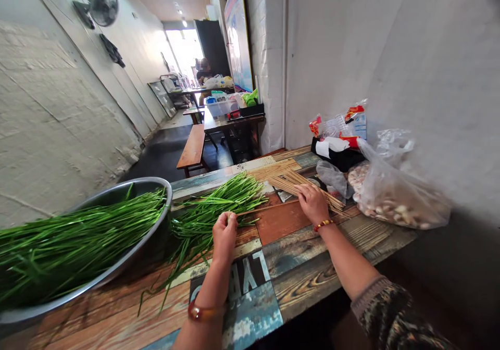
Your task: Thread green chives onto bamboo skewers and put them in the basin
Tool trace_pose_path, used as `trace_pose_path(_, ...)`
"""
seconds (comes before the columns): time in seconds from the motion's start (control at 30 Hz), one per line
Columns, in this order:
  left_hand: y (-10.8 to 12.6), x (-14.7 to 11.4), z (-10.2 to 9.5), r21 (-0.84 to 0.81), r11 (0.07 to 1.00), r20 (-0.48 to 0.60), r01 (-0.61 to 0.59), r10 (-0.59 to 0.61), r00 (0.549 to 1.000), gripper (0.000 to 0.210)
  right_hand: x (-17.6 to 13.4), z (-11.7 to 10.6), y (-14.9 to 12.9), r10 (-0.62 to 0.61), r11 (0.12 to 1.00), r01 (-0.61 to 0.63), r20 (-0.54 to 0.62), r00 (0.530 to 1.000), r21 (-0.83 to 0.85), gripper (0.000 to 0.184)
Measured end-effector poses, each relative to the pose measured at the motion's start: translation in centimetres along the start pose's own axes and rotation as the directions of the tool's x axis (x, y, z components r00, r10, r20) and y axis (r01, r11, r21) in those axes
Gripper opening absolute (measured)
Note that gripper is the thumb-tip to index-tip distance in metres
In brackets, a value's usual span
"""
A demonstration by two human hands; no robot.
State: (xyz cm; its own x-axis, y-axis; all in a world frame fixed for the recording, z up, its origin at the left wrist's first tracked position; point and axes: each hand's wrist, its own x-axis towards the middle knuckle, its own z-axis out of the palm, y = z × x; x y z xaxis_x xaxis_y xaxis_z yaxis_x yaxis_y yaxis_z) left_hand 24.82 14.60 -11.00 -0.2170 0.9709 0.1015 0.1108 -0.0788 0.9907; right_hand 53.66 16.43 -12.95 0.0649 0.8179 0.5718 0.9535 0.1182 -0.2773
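My left hand (225, 235) is closed in a pinch on one end of a thin bamboo skewer (269, 208), which runs across the table toward my right hand. Fingers bent, my right hand (313, 203) grips at a loose pile of bamboo skewers (287, 182); its fingertips are partly hidden. Just beyond my left hand lies a bunch of long green garlic chives (230, 196), their cut ends pointing right. A large metal basin (169, 196) at the left holds many more of these green stalks (89, 235).
On the right stand a clear plastic bag (406, 196) of pale, brownish pieces and a black container (339, 157) with red and white packaging. The patchwork-patterned table (308, 256) ends close to my body. Behind it are a wooden bench (193, 146) and another loaded table (234, 123).
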Motion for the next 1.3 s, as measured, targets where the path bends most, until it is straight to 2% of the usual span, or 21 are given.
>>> trace_pose_path(0.13,1.2,0.4,-1.3,-0.196,0.981,-0.097,0.011,-0.031,0.995,0.028,0.2,-0.5,0.6,0.094,0.985,-0.098,-0.035,0.995,-0.144,0.049)
trace_pose_path(0.23,2.0,0.4,-2.1,-0.207,0.978,-0.13,-0.018,-0.009,0.991,0.029,0.2,-0.1,0.6,0.083,0.97,-0.072,0.04,0.996,-0.232,0.061)
trace_pose_path(0.33,2.4,0.1,-2.6,-0.086,0.996,-0.067,-0.029,0.024,0.998,0.032,0.2,0.6,0.5,0.083,0.962,-0.051,0.111,0.99,-0.268,0.05)
trace_pose_path(0.43,2.3,-0.3,-2.9,0.01,1.0,-0.005,-0.027,0.027,1.0,0.034,0.4,1.0,0.9,0.127,0.96,-0.095,0.109,0.986,-0.262,0.039)
trace_pose_path(0.6,1.8,-0.5,-3.6,0.01,1.0,0.006,-0.02,0.02,1.0,0.031,0.9,1.0,2.8,0.249,0.94,-0.229,0.049,0.967,-0.254,0.041)
trace_pose_path(0.73,1.7,-0.4,-3.7,0.035,0.999,0.006,-0.041,0.041,0.999,0.03,1.5,1.2,3.5,0.313,0.916,-0.291,0.038,0.949,-0.276,0.043)
trace_pose_path(0.83,1.5,-0.2,-3.8,0.049,0.997,-0.006,-0.065,0.065,0.998,0.029,1.3,1.1,3.6,0.275,0.928,-0.26,0.021,0.961,-0.266,0.044)
trace_pose_path(0.93,1.1,-0.1,-3.8,0.048,0.996,-0.009,-0.071,0.071,0.997,0.028,0.9,0.4,3.3,0.174,0.969,-0.184,-0.075,0.982,-0.166,0.042)
trace_pose_path(1.03,0.8,-0.2,-3.6,0.065,0.995,-0.016,-0.074,0.075,0.997,0.028,1.2,-0.8,1.1,0.08,0.995,-0.068,-0.191,0.978,0.067,0.04)
trace_pose_path(1.1,0.9,-0.4,-3.4,0.088,0.993,-0.005,-0.074,0.075,0.997,0.028,1.4,-1.5,-1.9,-0.013,0.971,0.053,-0.174,0.985,0.232,0.038)
trace_pose_path(1.17,0.9,-0.6,-3.2,0.111,0.991,0.028,-0.079,0.076,0.997,0.028,1.4,-2.0,-5.9,-0.166,0.916,0.179,-0.066,0.984,0.36,0.034)
trace_pose_path(1.2,1.0,-0.7,-3.1,0.119,0.99,0.046,-0.082,0.077,0.996,0.029,1.3,-2.1,-8.0,-0.25,0.885,0.224,0.01,0.968,0.409,0.032)
trace_pose_path(1.3,1.1,-1.0,-2.9,0.117,0.989,0.079,-0.088,0.079,0.994,0.029,0.5,-1.7,-12.9,-0.394,0.827,0.233,0.234,0.889,0.511,0.028)
